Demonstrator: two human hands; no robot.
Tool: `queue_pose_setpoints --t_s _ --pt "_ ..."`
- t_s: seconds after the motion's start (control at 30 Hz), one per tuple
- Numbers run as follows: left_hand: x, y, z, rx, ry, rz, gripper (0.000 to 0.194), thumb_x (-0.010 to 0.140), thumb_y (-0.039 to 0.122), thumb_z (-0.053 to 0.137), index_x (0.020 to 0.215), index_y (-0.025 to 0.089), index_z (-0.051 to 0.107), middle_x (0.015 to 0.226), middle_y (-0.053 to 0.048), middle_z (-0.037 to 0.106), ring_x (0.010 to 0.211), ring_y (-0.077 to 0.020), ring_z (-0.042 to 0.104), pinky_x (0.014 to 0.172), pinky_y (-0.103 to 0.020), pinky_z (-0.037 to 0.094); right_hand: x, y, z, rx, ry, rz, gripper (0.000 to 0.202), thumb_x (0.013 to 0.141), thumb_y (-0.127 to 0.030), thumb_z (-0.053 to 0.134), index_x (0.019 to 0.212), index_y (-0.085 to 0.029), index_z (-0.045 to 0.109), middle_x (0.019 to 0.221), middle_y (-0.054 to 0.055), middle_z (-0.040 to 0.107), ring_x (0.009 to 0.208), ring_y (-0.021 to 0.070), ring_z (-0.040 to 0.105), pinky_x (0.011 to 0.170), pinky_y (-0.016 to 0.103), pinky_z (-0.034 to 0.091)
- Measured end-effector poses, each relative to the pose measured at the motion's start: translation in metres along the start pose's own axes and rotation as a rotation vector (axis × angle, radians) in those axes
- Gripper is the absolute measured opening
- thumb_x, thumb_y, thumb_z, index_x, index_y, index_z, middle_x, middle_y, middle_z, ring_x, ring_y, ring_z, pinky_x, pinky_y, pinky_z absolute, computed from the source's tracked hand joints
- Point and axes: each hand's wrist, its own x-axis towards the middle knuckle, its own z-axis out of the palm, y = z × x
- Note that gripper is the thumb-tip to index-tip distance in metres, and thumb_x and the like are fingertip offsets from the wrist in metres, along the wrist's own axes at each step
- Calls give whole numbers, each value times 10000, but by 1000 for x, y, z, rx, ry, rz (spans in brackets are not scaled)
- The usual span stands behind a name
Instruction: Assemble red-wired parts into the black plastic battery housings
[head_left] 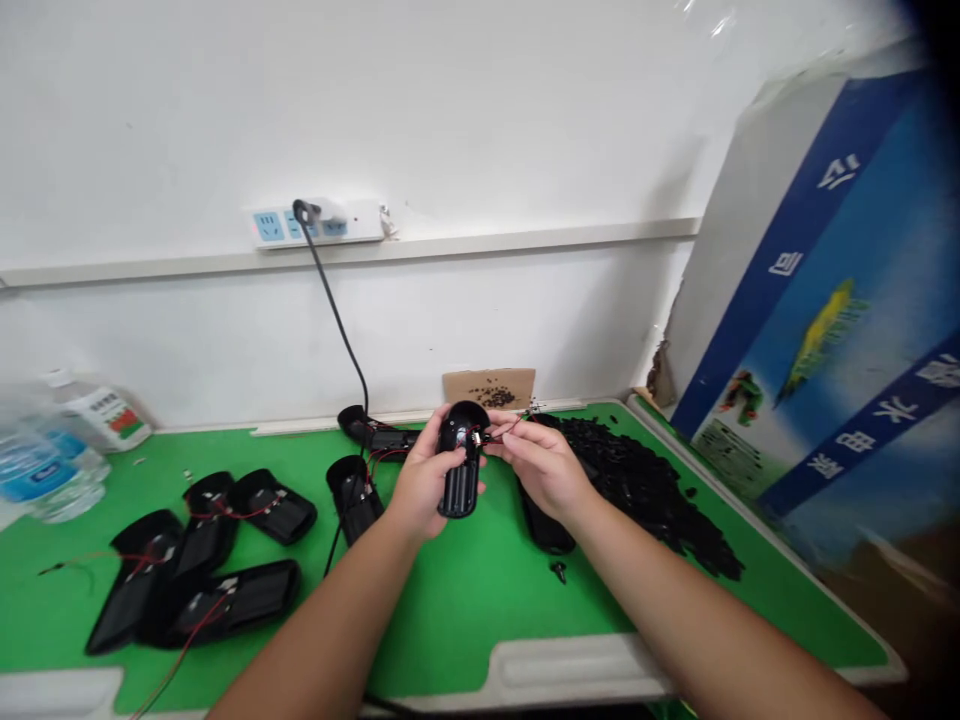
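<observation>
My left hand [423, 482] is closed around a black plastic housing [460, 492], held upright above the green table with its rounded hood at the top. The left thumb presses on its front, near a small white part [476, 438]. At the housing's right side, my right hand [551, 465] pinches a thin red wire [513, 424] between thumb and fingers; the wire's loose end points up and right. Behind and below the right hand lies another black housing [547, 530], partly hidden. Close to it is a small black screw-like piece [558, 571].
Several wired black housings [259, 595] lie at left, others behind my left hand. A heap of small black parts [660, 500] spreads at right. Cardboard with tiny pieces [489, 388] stands at the back. A black cable [337, 320] hangs from the wall socket. Bottles [52, 470] stand far left.
</observation>
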Motion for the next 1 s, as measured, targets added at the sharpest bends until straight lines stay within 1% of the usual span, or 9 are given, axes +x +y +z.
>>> queue_pose_setpoints --t_s 0.13,0.23,0.4,0.47,0.53,0.63,0.7,0.87,1.0 --pt "-1 0 0 2 12 11 798 715 146 686 1419 382 394 1096 -64 613 793 -225 678 534 -341 587 -2 3 0 -33 14 -11 133 727 -343 766 793 -228 771 1157 65 618 993 215 598 838 367 522" --pt "0 -2 0 7 9 25 787 713 152 689 1412 378 406 1150 -71 597 811 -233 680 530 -339 587 -2 5 -3 -142 26 -48 133 766 -348 731 821 -234 769 1118 64 627 956 204 591 792 342 517" --pt "0 -4 1 -4 -7 47 839 716 170 690 1447 381 336 1162 -78 587 830 -244 684 552 -346 587 0 6 -6 -227 70 -92 159 776 -378 717 772 -221 742 889 46 628 736 158 557 663 308 488" --pt "-1 -4 1 -12 -34 69 860 712 171 695 1457 365 310 1153 -84 591 852 -250 679 584 -352 586 0 5 -5 -192 75 -53 197 781 -407 708 779 -211 731 792 36 624 659 150 547 639 316 480" --pt "-2 -4 1 -24 -79 78 909 666 116 695 1456 342 307 1146 -87 595 858 -252 671 613 -359 584 -1 3 -3 -142 57 4 235 791 -436 694 813 -204 722 718 27 618 612 150 548 618 322 477" --pt "-3 -4 1 -32 -109 82 974 577 15 638 1442 332 321 1190 -84 580 801 -223 662 623 -360 579 -3 2 0 -137 43 36 252 793 -444 694 839 -196 711 743 30 642 639 155 581 635 326 494" --pt "-3 -5 1 -17 -100 84 973 563 0 611 1433 339 339 1250 -84 554 778 -205 655 625 -361 579 -4 2 1 -200 45 18 242 788 -428 702 865 -199 708 787 33 659 675 158 599 660 331 508" --pt "-3 -6 1 15 -73 117 938 584 12 635 1421 353 383 1317 -78 523 888 -221 630 652 -343 587 -6 6 4 -417 68 -136 219 731 -366 749 868 -205 693 815 36 645 711 168 598 679 345 525" --pt "-1 -9 -1 12 -101 131 841 663 75 679 1405 367 411 1369 -62 507 976 -252 614 676 -347 587 -8 9 8 -467 43 -132 225 763 -366 719 916 -207 673 773 31 603 625 160 588 569 334 535"
